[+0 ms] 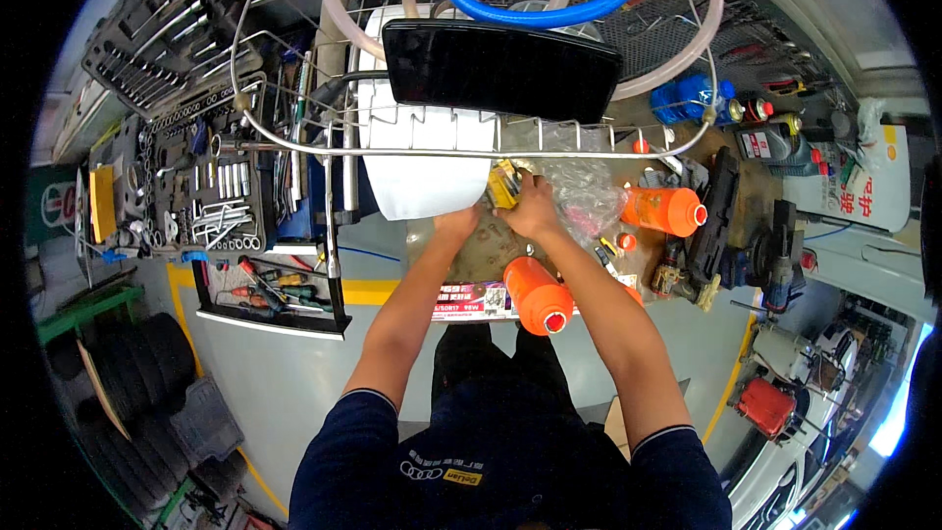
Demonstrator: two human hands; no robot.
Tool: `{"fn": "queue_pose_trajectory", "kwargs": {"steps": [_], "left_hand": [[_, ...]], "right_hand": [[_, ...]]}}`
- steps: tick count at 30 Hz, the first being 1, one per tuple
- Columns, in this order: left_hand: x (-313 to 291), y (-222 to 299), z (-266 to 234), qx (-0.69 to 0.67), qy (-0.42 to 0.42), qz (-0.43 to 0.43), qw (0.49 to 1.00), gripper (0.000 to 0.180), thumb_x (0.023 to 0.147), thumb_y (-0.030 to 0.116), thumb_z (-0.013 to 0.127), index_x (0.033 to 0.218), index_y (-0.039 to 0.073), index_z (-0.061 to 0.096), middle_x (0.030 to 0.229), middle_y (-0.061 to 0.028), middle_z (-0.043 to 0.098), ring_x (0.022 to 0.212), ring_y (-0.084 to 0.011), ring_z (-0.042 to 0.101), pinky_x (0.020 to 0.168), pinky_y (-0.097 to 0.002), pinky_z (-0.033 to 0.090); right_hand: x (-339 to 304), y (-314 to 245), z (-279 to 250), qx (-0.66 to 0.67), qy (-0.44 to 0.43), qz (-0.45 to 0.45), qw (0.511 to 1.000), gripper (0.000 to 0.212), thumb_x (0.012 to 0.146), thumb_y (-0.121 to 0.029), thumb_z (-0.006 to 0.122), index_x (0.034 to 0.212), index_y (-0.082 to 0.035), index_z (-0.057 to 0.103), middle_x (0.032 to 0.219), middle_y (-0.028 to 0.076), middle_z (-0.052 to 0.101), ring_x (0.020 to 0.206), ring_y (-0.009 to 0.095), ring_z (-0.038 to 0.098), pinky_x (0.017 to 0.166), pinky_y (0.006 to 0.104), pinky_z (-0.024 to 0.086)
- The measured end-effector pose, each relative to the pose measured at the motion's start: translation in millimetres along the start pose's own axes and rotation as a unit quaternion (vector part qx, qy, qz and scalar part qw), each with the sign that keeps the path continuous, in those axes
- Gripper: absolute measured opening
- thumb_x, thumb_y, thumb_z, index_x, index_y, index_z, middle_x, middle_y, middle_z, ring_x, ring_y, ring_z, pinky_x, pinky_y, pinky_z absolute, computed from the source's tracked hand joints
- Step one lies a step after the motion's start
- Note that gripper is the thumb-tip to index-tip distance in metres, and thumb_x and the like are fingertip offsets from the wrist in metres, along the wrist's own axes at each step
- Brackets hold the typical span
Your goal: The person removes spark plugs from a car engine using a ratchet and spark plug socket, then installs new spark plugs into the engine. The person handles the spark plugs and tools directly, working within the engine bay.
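Note:
My right hand (533, 210) reaches over the workbench (488, 253), its fingers closed around a small yellow packet with dark markings (503, 185). Beside it, my left hand (458, 224) sits at the lower edge of a smooth white object (428, 172), its fingers mostly hidden. Just right of my right hand lies a crumpled clear plastic bag (587, 191). One orange bottle (538, 296) is near the front edge between my forearms. A second orange bottle (665, 211) stands farther right, with a small orange cap (626, 241) near it.
A wire basket (510, 153) overhangs the bench, carrying a black phone-like screen (502, 69) and a blue hose (549, 16). Sockets and wrenches fill a tool case (221, 186) at left, above an open drawer (275, 285). A cordless drill (672, 280) lies at right.

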State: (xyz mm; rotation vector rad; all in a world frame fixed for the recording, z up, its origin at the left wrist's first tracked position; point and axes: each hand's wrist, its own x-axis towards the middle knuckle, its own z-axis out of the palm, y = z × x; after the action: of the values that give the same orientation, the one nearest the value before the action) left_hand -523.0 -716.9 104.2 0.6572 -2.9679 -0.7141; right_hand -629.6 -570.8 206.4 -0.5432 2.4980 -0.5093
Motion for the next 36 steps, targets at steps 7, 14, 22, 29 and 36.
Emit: {"fn": "queue_pose_trajectory", "kwargs": {"steps": [7, 14, 22, 29, 36], "left_hand": [[-19, -4, -37, -0.083, -0.109, -0.037, 0.990, 0.067, 0.091, 0.030, 0.069, 0.143, -0.004, 0.046, 0.133, -0.0332, 0.056, 0.123, -0.0521, 0.053, 0.108, -0.0563, 0.044], [-66, -30, -57, -0.223, 0.095, -0.011, 0.970, 0.084, 0.079, 0.004, 0.073, 0.153, -0.004, 0.033, 0.146, -0.0275, 0.048, 0.135, -0.0452, 0.050, 0.116, -0.0465, 0.042], [-114, -46, -18, -0.288, 0.168, -0.137, 0.933, 0.064, 0.085, 0.010, 0.072, 0.144, -0.004, 0.051, 0.139, -0.0223, 0.062, 0.123, -0.0375, 0.064, 0.103, -0.0418, 0.052], [-208, 163, 117, -0.225, -0.145, 0.003, 0.964, 0.037, 0.090, 0.016, 0.066, 0.123, 0.000, 0.063, 0.116, -0.0207, 0.063, 0.110, -0.0307, 0.063, 0.094, -0.0416, 0.053], [-442, 380, 253, -0.135, -0.558, 0.077, 0.815, 0.024, 0.091, 0.026, 0.064, 0.107, 0.007, 0.065, 0.095, -0.0132, 0.057, 0.091, -0.0261, 0.059, 0.081, -0.0401, 0.052]], "right_hand": [[-95, 5, -78, 0.310, 0.121, -0.004, 0.943, 0.077, 0.086, -0.021, 0.082, 0.150, -0.002, 0.044, 0.127, 0.021, 0.064, 0.113, 0.029, 0.066, 0.100, 0.0407, 0.054], [-293, 17, -118, 0.423, 0.289, -0.052, 0.857, 0.052, 0.095, 0.000, 0.066, 0.144, 0.001, 0.048, 0.116, 0.013, 0.067, 0.106, 0.019, 0.066, 0.096, 0.0339, 0.053], [-493, 148, -57, 0.490, 0.349, -0.014, 0.799, 0.047, 0.095, 0.002, 0.063, 0.140, 0.002, 0.051, 0.110, 0.013, 0.069, 0.098, 0.018, 0.068, 0.090, 0.0325, 0.054], [-747, 288, 18, 0.490, 0.524, 0.146, 0.681, 0.049, 0.092, -0.008, 0.073, 0.138, -0.002, 0.056, 0.108, 0.010, 0.072, 0.093, 0.016, 0.070, 0.085, 0.0340, 0.058], [-952, 339, 128, 0.458, 0.687, 0.267, 0.497, 0.044, 0.096, -0.013, 0.070, 0.137, -0.006, 0.056, 0.103, 0.007, 0.072, 0.086, 0.017, 0.069, 0.079, 0.0333, 0.057]]}}
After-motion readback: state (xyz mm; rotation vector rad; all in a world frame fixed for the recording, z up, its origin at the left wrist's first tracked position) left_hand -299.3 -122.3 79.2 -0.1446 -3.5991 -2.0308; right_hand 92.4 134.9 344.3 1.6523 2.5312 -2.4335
